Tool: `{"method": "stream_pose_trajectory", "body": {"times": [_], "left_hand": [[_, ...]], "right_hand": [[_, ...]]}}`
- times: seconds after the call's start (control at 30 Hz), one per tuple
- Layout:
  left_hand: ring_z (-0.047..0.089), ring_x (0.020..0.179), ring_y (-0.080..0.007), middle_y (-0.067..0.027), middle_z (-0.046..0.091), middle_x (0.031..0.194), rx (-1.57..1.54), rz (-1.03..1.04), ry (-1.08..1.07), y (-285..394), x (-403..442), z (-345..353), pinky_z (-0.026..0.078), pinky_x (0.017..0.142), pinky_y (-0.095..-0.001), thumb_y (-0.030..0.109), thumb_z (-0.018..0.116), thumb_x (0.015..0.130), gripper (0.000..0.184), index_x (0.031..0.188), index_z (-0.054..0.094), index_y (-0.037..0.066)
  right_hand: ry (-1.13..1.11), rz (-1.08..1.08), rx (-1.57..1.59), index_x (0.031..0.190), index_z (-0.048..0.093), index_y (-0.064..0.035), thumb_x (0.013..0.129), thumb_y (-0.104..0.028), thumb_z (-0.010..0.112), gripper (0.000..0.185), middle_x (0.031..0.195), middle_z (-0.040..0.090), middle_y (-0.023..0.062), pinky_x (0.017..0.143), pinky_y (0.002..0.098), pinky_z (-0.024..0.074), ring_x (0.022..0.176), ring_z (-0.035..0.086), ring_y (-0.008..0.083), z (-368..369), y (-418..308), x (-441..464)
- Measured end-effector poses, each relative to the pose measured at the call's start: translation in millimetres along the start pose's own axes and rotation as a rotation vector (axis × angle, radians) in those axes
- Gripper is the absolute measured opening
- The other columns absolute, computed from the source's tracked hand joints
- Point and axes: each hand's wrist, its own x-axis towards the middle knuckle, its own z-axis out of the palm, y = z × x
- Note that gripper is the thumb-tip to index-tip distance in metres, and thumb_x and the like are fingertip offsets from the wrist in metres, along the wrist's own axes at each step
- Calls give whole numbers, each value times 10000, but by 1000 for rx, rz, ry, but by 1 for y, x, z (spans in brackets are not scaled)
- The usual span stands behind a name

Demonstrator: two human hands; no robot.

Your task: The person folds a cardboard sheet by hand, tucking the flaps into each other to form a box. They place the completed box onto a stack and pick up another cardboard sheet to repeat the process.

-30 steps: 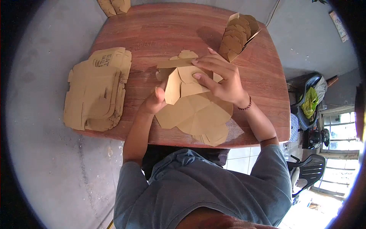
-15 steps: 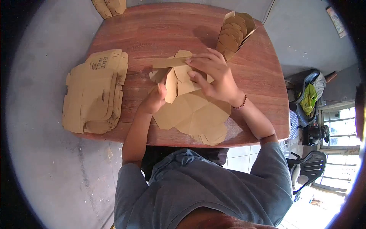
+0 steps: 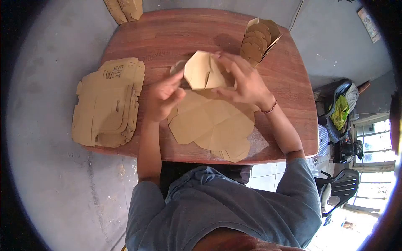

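Observation:
A small brown cardboard box (image 3: 204, 72), partly folded up, is tilted above the table with a slit side showing. My right hand (image 3: 247, 81) grips it from the right, fingers over the far edge and thumb at the near edge. At the box's left side is my left hand (image 3: 164, 97), slightly blurred, fingers stretched out and thumb apart; whether its fingertips touch the box I cannot tell. Beneath both hands lie flat unfolded cardboard blanks (image 3: 213, 121), partly overlapping, with the far part hidden by the box and hands.
At the left edge of the wooden table (image 3: 180, 31) lies a pile of flat printed cardboard (image 3: 104, 104). Nested folded boxes (image 3: 257, 42) stand at the far right. More folded cardboard (image 3: 124, 9) shows beyond the far left corner. Chairs (image 3: 341, 188) stand on the right.
The box has turned, so its slit side now faces up toward me. My left hand has loosened and its fingers have straightened; my right hand keeps hold at the right side.

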Motion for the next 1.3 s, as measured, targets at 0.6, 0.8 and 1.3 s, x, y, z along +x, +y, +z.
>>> {"method": "stream_pose_trajectory", "body": {"times": [0.6, 0.8, 1.3], "left_hand": [[435, 1296, -375, -258, 398, 1404, 405, 30, 268, -41, 4, 45, 329, 1092, -498, 565, 481, 988, 795, 1423, 297, -74], [454, 1224, -427, -262, 458, 1333, 589, 185, 273, -64, 2, 40, 323, 1059, -515, 547, 273, 1046, 691, 1352, 389, -62], [471, 1202, -428, -274, 466, 1317, 658, 185, 263, -58, 3, 40, 336, 1045, -519, 589, 251, 1033, 742, 1314, 440, -71]], "right_hand": [[206, 336, 1076, 1258, 403, -54, 915, -189, 709, 478, 1236, 529, 111, 1019, 367, 413, 1182, 501, 187, 15, -4, -12], [161, 280, 1050, 1212, 432, -41, 921, -193, 710, 430, 1219, 517, 102, 1043, 375, 396, 1194, 495, 189, 19, -4, -14], [118, 313, 1072, 1185, 463, -27, 914, -210, 729, 421, 1181, 526, 92, 1058, 383, 406, 1180, 512, 192, 13, 0, -11]]}}
